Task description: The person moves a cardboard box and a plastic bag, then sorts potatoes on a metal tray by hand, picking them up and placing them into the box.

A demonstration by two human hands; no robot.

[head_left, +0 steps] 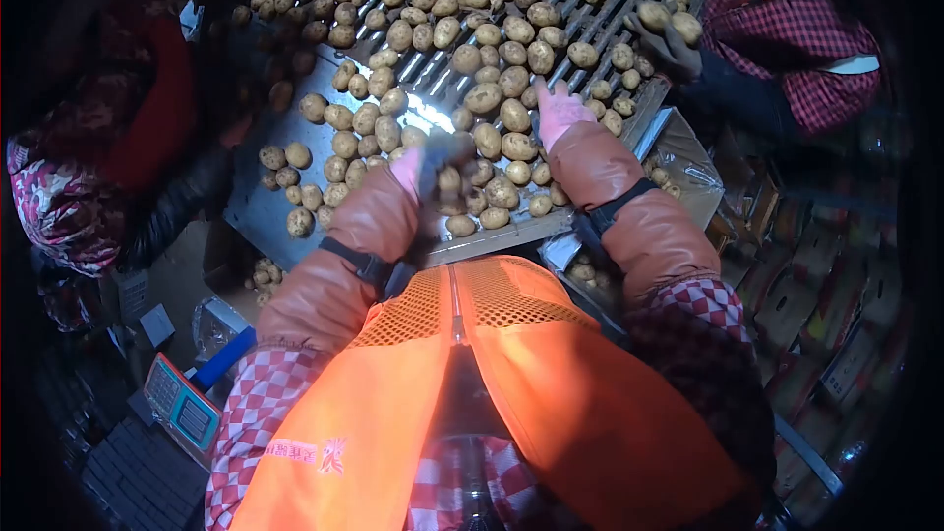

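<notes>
Many potatoes [501, 194] lie on a metal sorting table [270, 177] in front of me, spread over its smooth plate and its slatted part [615, 15]. My left hand [433, 159], in a pink and dark glove, is among the potatoes near the table's front edge. It is smeared by motion, so I cannot make out whether its fingers hold a potato. Farther right and forward, my right hand [560, 110] in a pink glove reaches over the slats beside the potatoes. Its fingers look apart, with nothing visible in them.
At the right, a co-worker's gloved hand [674, 44] holds potatoes over the slats. Another person [162, 108] stands at the left. A lined cardboard box [683, 162] with potatoes sits at the right edge. A scale display [182, 408] is at lower left.
</notes>
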